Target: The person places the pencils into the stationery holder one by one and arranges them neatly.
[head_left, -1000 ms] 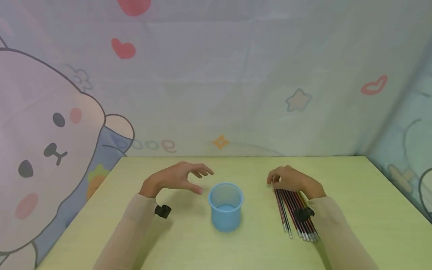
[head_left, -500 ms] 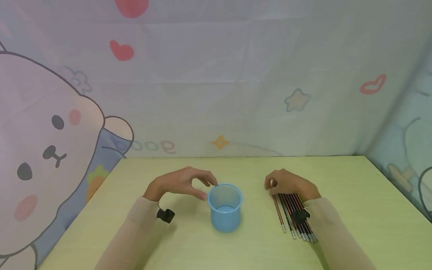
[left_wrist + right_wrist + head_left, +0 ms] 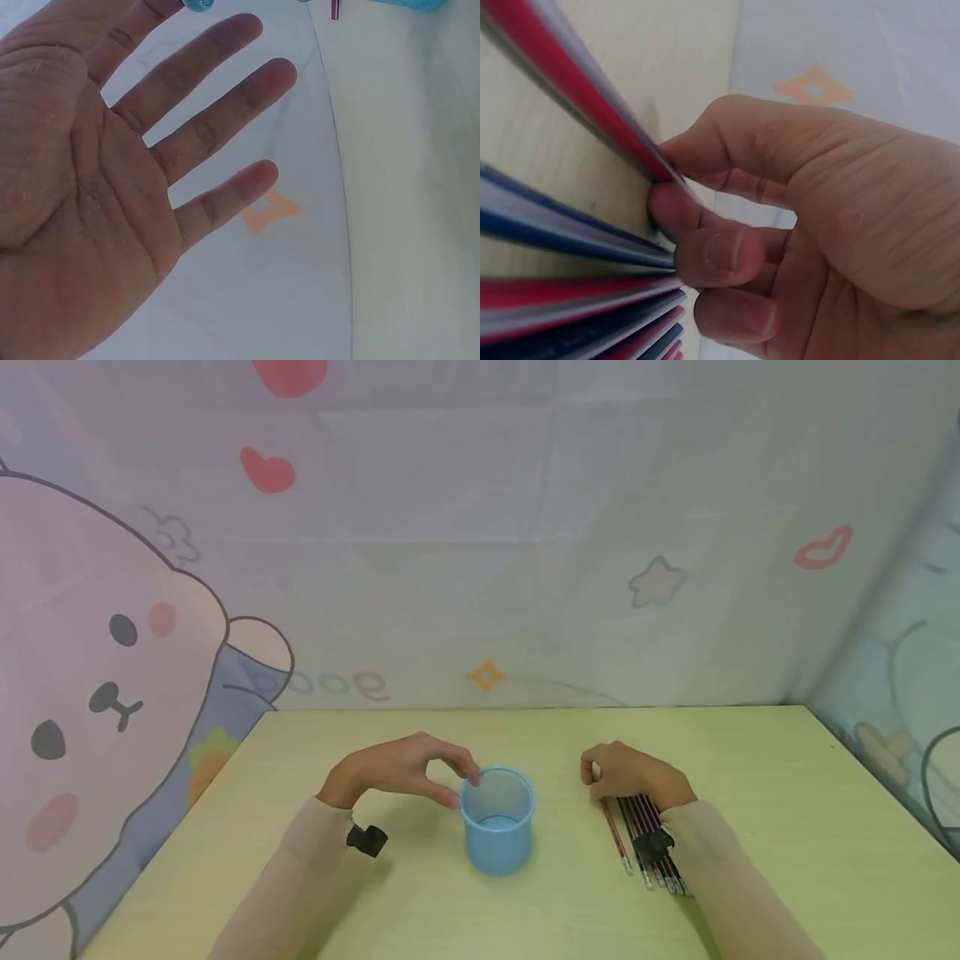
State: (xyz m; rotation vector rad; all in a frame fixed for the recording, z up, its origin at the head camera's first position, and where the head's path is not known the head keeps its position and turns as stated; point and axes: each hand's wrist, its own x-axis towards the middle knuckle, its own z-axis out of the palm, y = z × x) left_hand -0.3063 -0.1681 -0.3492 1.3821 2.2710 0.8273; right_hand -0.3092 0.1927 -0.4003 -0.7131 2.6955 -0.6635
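Note:
My left hand (image 3: pixel 408 766) is at the left side of a light blue plastic cup (image 3: pixel 498 847), which stands upright. Thumb and index finger curve about its rim, the index tip overlapping the inside of the cup. In the left wrist view the other fingers (image 3: pixel 225 112) are spread and nearly straight. To the right, my right hand (image 3: pixel 630 772) pinches the far end of a red-striped pencil (image 3: pixel 577 82) between thumb and index finger. That pencil lies slightly apart from a row of red and dark blue pencils (image 3: pixel 562 225); the curled other fingers are close by their ends.
Both hands are over a pale yellow-green table (image 3: pixel 555 910). Behind it hangs a light cloth backdrop (image 3: pixel 450 527) printed with a bear, hearts and a star. The pencils' white eraser ends (image 3: pixel 671 887) face the table's front. A dark cable (image 3: pixel 926 777) shows at the right edge.
My left hand has moved right and down to the cup's rim. The right hand has shifted slightly left and nearer, drawing one pencil away from the row.

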